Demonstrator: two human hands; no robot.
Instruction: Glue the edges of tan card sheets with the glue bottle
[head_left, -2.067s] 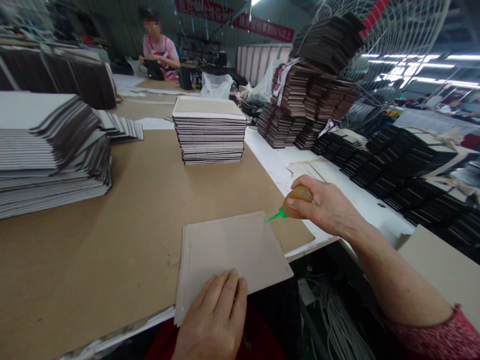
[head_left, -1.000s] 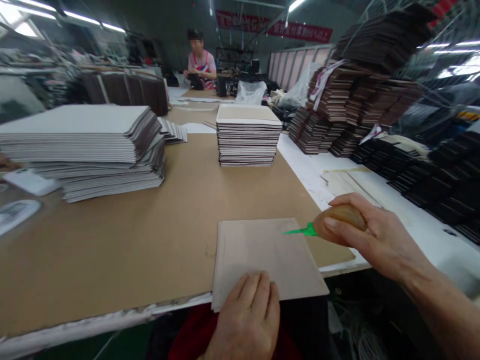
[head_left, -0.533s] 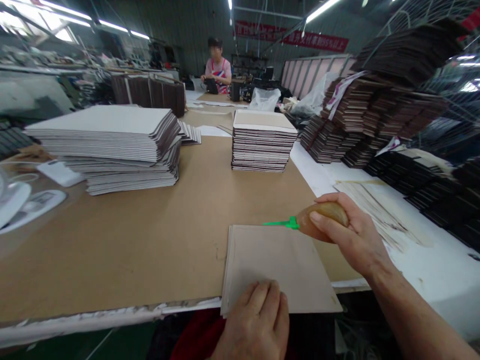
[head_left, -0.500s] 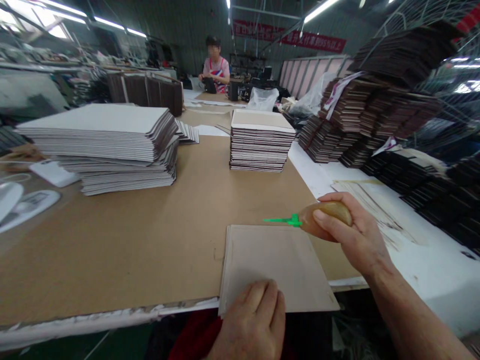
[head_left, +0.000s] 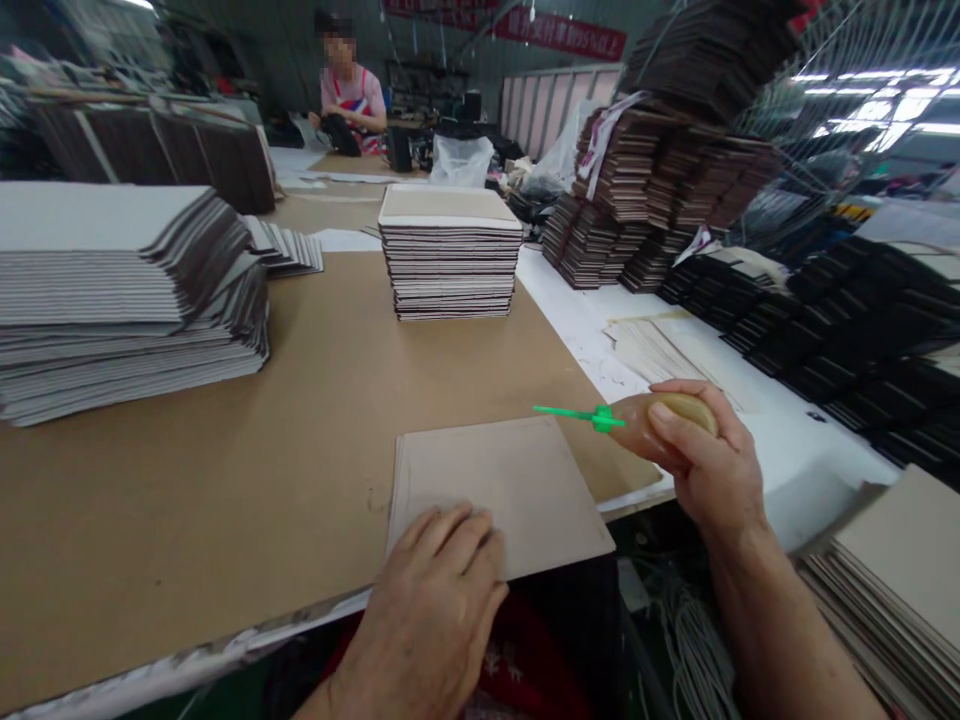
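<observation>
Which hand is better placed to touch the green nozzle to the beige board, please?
Probably the right hand: it holds the bottle with the green nozzle; the left hand rests on the beige board.

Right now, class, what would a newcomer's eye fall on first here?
First, the bright green nozzle on the amber squeeze bulb in the right hand, near the far right corner of the pale board under the left hand. Next, the towering pile of brown panels at the back right, then the pale-topped stack at back centre.
</observation>
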